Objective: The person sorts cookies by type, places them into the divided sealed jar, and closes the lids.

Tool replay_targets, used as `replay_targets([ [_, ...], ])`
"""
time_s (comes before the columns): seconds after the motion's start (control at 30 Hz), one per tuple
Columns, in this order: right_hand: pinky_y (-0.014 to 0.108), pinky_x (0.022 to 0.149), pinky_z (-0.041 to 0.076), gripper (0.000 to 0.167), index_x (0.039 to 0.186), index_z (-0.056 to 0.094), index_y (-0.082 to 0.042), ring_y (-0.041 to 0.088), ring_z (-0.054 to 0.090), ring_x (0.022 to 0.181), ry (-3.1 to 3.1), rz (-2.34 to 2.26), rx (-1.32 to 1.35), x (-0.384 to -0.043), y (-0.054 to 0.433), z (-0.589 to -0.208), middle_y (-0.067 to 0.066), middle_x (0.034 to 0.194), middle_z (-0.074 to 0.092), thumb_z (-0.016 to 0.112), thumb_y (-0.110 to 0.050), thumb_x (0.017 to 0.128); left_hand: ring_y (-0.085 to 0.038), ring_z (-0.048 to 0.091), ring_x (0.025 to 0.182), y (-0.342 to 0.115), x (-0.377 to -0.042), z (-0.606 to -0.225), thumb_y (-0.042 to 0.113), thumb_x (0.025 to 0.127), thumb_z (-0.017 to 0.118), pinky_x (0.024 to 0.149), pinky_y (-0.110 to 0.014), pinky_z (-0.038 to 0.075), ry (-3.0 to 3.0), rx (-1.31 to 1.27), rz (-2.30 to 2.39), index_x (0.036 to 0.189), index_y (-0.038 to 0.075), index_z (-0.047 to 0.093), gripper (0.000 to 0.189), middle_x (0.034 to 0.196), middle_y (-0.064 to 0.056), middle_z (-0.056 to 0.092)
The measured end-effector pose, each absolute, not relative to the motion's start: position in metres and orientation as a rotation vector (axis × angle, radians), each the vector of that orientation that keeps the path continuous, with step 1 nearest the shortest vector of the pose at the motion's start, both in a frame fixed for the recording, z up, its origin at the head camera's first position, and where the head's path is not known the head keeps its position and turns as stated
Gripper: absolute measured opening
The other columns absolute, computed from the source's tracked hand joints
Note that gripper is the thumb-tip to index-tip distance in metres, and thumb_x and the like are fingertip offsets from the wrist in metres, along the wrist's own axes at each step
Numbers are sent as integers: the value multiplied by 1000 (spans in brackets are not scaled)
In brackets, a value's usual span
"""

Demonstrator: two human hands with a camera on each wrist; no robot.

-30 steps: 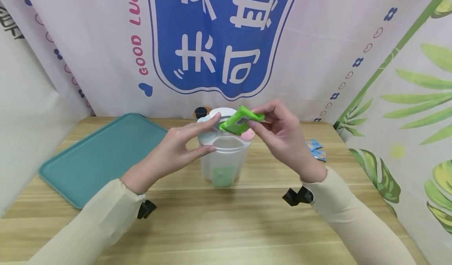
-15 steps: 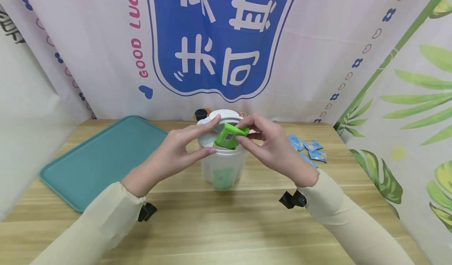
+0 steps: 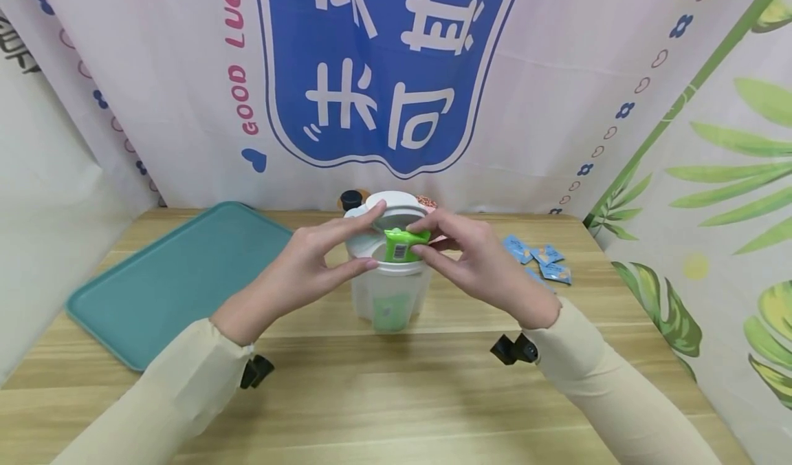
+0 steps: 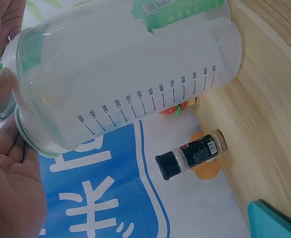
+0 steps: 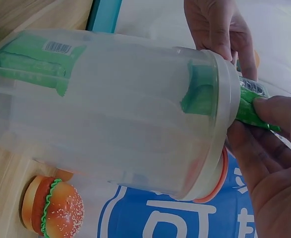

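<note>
A clear plastic storage container [image 3: 364,292] with measuring marks stands upright at the table's back, its white flap lid [image 3: 392,200] raised. My left hand [image 3: 309,255] holds the container's top from the left, thumb at the near rim and a finger against the flap. Between thumb and fingers, my right hand [image 3: 473,258] pinches a green packet [image 3: 402,247] with a barcode. Through the wall in the right wrist view, the packet's lower part [image 5: 201,89] shows inside the mouth. Another green packet [image 5: 36,62] lies at the container's bottom.
A teal tray [image 3: 179,279] lies at the left. Several blue sachets [image 3: 555,273] lie to the right. Behind the container are a black-capped seasoning bottle [image 4: 197,153] and a burger-shaped object [image 5: 56,206], near the printed backdrop.
My right hand has come down and left, lowering the green packet from above the container into its mouth. The left hand has stayed at the lid.
</note>
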State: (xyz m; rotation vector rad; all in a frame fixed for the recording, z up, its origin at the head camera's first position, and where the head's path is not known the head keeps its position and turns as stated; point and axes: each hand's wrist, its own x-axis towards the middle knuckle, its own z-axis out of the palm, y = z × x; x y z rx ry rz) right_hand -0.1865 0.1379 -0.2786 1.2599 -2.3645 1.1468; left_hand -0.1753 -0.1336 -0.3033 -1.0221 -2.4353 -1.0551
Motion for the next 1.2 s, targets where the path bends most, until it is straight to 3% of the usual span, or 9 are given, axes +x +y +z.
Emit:
replay_targets([
  [0.33,23,86,64,20,112,77,-7,14,71,99,-2338,1085,1368,-188,140,-282,5,113,76,75,1,94,-26,74,118,-134,-176,-304,11,91,83,93,-40,66,-2416,-1042,-1064,157,15,50,74,147,-15,65],
  [0.57,24,83,65,16,109,80,-5,18,72,105,-2338,957,1379,-188,140,-284,7,115,75,75,0,94,-25,73,118,-134,-176,-304,13,91,82,95,-42,65,-2422,-1039,-1073,157,16,49,74,147,-14,65],
  [1.0,25,86,64,16,107,79,-4,19,73,103,-2269,1038,1380,-190,138,-290,8,112,76,74,3,94,-22,75,105,-135,-173,-303,11,89,84,85,-38,66,-2405,-1028,-1046,155,13,52,74,141,-15,69],
  [1.2,17,82,63,13,102,76,3,9,69,92,-2085,1211,1221,-193,139,-287,14,101,77,72,10,92,-25,74,116,-134,-173,-302,12,90,83,97,-42,64,-2413,-1023,-1061,156,16,50,74,141,-14,70],
])
